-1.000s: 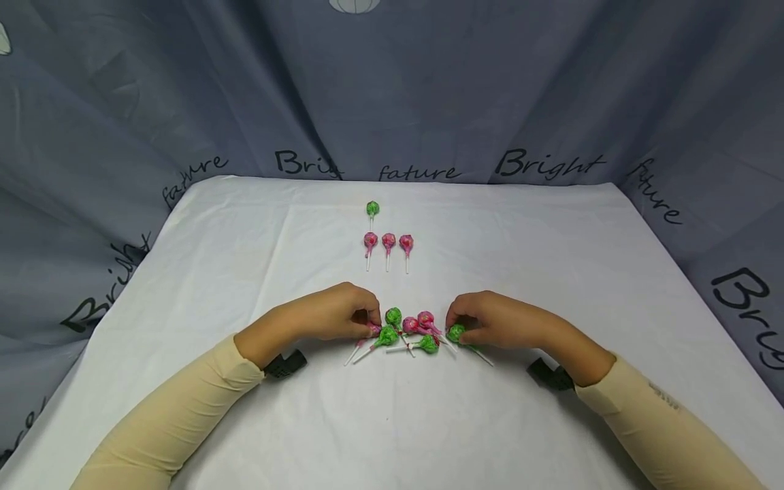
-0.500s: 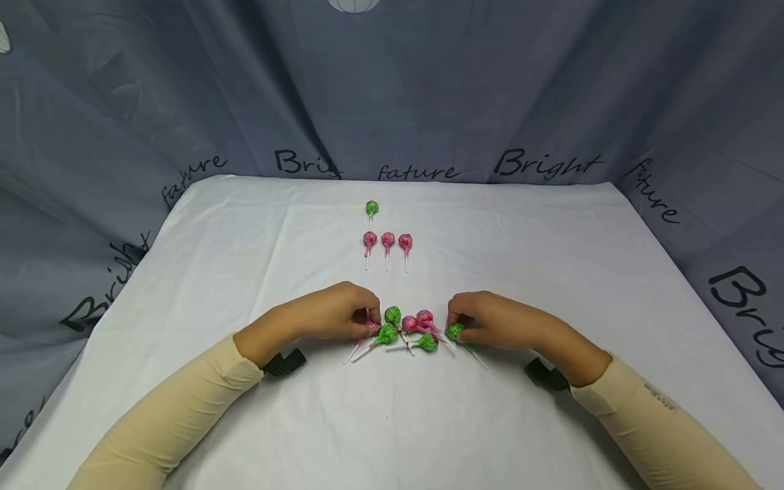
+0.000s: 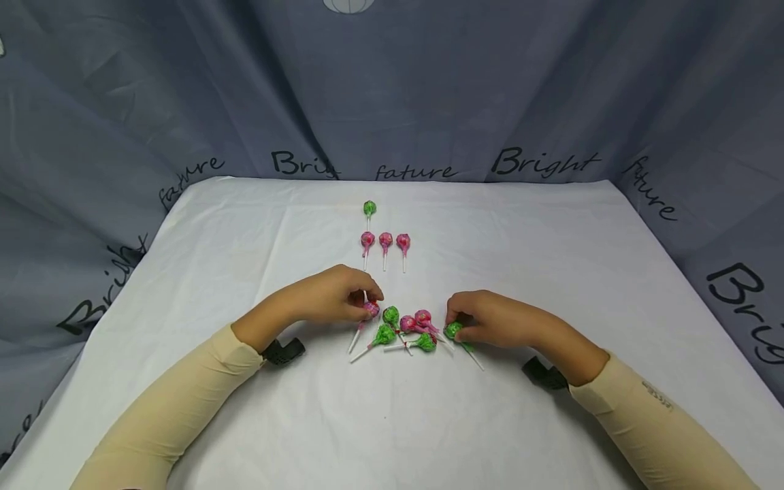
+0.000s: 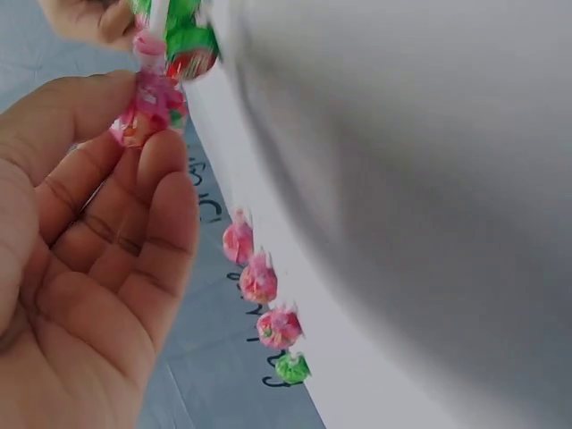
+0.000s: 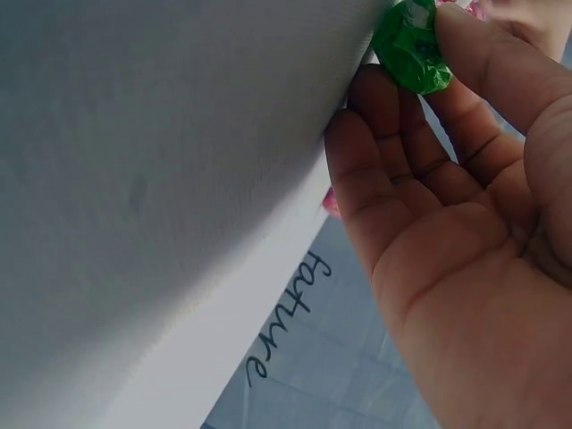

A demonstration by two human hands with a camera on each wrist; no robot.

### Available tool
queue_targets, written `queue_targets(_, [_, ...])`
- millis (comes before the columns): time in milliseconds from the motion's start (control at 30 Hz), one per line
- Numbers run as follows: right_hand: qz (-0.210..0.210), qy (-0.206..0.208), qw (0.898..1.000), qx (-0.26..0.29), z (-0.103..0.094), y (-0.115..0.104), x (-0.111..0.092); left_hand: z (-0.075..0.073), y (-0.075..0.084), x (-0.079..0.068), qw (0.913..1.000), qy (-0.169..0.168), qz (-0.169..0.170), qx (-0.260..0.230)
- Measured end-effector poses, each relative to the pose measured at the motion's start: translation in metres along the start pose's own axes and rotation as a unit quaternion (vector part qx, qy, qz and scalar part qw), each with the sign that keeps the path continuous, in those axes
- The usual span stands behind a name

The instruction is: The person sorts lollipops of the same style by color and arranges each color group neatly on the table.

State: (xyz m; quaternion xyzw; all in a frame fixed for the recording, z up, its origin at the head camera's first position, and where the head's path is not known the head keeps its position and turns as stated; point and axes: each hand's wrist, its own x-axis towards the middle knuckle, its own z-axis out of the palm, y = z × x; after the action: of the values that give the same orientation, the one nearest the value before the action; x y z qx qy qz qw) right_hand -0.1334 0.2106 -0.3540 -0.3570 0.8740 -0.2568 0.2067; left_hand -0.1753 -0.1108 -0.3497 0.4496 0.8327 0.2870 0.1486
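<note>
My left hand [image 3: 333, 294] pinches a pink lollipop [image 4: 147, 112] by its wrapped head between thumb and fingertips; its white stick slants down toward me in the head view. On the right, my right hand [image 3: 499, 318] has thumb and fingers around the head of a green lollipop [image 5: 413, 49], whose stick points down and to the right. Between the hands lies a loose cluster: green lollipops [image 3: 384, 334] and two pink lollipops [image 3: 423, 318], sticks at mixed angles. One green lollipop [image 3: 425, 342] there lies sideways, stick to the left.
Farther back, three pink lollipops [image 3: 385, 239] lie in a row with sticks toward me. A single green lollipop [image 3: 369, 208] lies behind the leftmost one. A white cloth covers the table [image 3: 520, 238]; a grey curtain [image 3: 429, 88] with printed words hangs around it.
My left hand has moved up and away from me, drawing the pink lollipop off the cluster's left side. The right hand stays at the green lollipop, whose stick has swung slightly inward.
</note>
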Motion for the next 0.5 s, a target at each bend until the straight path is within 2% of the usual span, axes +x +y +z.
queue_targets(167, [-0.001, 0.001, 1.0, 0.003, -0.001, 0.002, -0.001, -0.016, -0.004, 0.023, 0.9998, 0.014, 0.015, 0.0])
queue_targets(500, [-0.009, 0.0, 1.0, 0.008, -0.001, 0.003, -0.001, -0.036, -0.009, 0.079, 0.9975, 0.049, -0.037, -0.033])
